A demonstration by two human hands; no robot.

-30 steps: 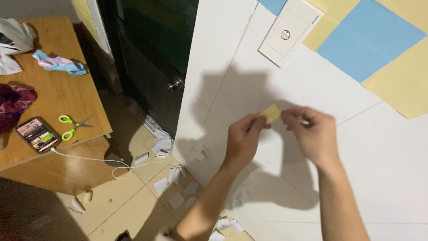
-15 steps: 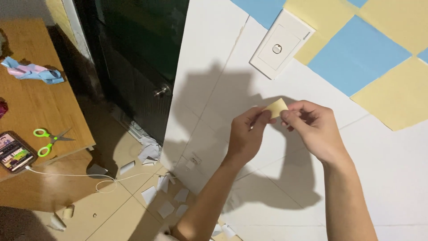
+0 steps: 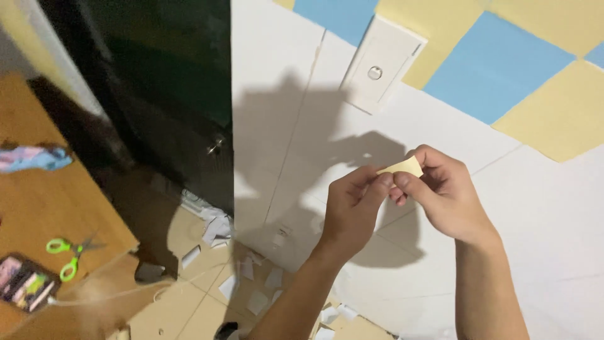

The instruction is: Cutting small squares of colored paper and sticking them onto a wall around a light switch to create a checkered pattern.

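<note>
Both of my hands are raised in front of a white wall (image 3: 289,82). My left hand (image 3: 352,211) and my right hand (image 3: 440,192) pinch a small pale yellow piece of tape or paper (image 3: 402,167) between their fingertips. Above them on the wall sits a white switch plate (image 3: 382,63) with a round button. Blue (image 3: 497,66) and pale yellow (image 3: 560,110) square sheets cover the wall to the upper right of the hands.
A dark door (image 3: 170,94) with a handle stands left of the wall. Scraps of white paper (image 3: 251,283) litter the tiled floor below. A wooden table (image 3: 44,208) at left holds green-handled scissors (image 3: 66,252), a phone (image 3: 22,283) on a cable and a pink-blue cloth (image 3: 31,157).
The view has drifted right and up, so the table slid left. My hands stayed together on the yellow piece and rose slightly toward the switch plate.
</note>
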